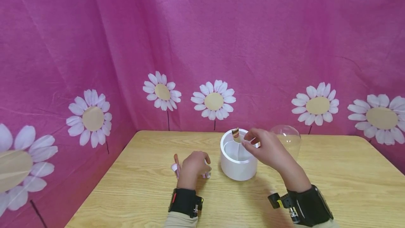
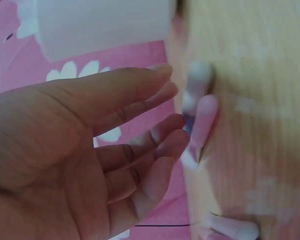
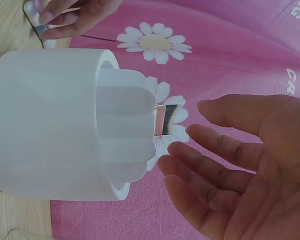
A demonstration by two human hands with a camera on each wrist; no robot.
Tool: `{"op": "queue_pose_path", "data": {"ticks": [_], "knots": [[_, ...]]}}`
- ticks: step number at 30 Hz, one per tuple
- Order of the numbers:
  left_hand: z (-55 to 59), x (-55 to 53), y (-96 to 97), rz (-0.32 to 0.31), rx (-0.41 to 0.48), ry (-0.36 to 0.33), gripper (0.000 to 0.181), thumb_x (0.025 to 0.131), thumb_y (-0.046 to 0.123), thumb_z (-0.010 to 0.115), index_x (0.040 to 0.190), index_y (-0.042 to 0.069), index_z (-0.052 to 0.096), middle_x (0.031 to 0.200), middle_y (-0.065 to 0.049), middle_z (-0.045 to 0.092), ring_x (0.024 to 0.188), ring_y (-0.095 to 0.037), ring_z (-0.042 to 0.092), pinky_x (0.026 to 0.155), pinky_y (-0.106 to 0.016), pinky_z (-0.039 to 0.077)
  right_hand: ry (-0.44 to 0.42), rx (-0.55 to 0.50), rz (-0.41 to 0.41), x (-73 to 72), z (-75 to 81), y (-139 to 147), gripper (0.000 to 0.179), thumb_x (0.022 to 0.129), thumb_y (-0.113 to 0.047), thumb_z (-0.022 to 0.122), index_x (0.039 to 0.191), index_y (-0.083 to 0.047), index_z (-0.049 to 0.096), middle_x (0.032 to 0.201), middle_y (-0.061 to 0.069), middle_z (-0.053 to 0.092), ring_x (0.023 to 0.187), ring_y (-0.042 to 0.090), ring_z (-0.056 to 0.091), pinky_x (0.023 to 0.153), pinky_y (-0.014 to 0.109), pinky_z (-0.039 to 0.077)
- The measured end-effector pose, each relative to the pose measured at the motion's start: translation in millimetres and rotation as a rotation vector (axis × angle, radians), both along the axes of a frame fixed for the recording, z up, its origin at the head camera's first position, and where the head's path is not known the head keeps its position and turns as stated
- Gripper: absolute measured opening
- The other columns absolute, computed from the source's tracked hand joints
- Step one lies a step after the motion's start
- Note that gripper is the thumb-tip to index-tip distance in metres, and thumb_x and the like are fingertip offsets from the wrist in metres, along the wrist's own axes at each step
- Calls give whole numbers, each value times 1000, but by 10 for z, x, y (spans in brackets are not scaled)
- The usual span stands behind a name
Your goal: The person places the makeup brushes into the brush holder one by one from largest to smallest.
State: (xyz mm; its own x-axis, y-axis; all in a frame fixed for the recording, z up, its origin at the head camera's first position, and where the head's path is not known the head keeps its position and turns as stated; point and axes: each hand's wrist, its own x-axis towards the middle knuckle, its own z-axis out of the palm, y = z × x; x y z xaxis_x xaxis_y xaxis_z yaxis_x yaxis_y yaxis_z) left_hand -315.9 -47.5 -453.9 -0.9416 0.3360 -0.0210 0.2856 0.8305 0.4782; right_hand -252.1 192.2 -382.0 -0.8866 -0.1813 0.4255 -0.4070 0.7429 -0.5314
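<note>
R hand (image 1: pixel 267 147) held nr brush (image 3: pixel 161 120) stood in white tub (image 1: pixel 238 169), fingers parted, L hand (image 1: pixel 194 164) loosely bent by loose brushes (image 1: pixel 175 166) at left, contact unclear, clear dome (image 1: pixel 289 139) part-blocked far right of tub

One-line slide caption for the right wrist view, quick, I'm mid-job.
An empty right hand near a white round holder, where a flat brush shows its bristles above the inner dividers.
</note>
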Motion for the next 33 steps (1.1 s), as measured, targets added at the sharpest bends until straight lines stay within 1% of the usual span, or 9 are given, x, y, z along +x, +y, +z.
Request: {"op": "queue_pose_path", "data": {"ticks": [2,7,17,19,22,24,28,29,33], "knots": [[-21,22,26,2,-18,3,11,83,8,79,86,8,69,72,-2,62,63,-16,62,66,-36,48,-6,-4,1,6,0,5,14,92,-13,72,96,0,69,95,12,71,92,35,69,76,46,59],[-26,91,30,32,-34,-2,20,81,5,81,71,9,64,63,-2,64,59,-15,62,60,-30,46,-16,-7,-6,14,2,13,14,93,-14,72,98,-1,69,97,12,72,93,35,69,77,46,58],[-10,106,35,79,-114,-25,25,80,-5,74,64,7,60,56,-6,63,45,-15,58,44,-27,43,-2,1,-8,7,14,19,13,92,-13,71,97,-1,69,95,12,72,92,34,69,77,47,58],[-7,99,19,60,-118,1,25,81,-7,71,64,7,59,58,-5,61,47,-16,57,54,-30,49,-8,1,-8,11,20,20,13,93,-13,71,97,-1,69,96,12,72,92,34,69,77,47,58],[15,92,-23,52,-32,4,26,83,-8,66,66,7,54,63,-5,55,48,-21,61,52,-28,47,-11,2,-9,11,22,21,14,93,-14,71,97,-1,69,96,11,72,92,34,69,77,46,58],[50,88,-56,68,31,-23,24,86,-8,65,71,7,54,68,-6,57,49,-25,67,83,-35,53,-12,1,-9,9,23,24,13,93,-14,71,97,-1,69,96,11,72,93,34,69,77,46,58],[124,44,-101,116,110,-27,13,86,-2,71,92,2,61,85,-11,63,62,-26,70,107,-56,35,-6,2,-4,5,20,32,13,92,-14,71,96,-1,69,96,11,72,92,35,69,77,46,58],[137,32,-108,127,117,-13,16,85,-1,72,98,1,63,89,-12,64,67,-25,69,107,-60,32,-5,3,-4,4,19,33,13,92,-14,71,97,-1,69,96,11,72,92,34,69,77,46,58],[177,-8,-126,134,169,66,22,87,3,72,108,-3,69,88,-9,65,76,-21,59,77,-39,48,-6,1,-3,7,9,43,13,92,-13,71,96,-1,69,96,12,72,91,33,69,76,46,58]]}}
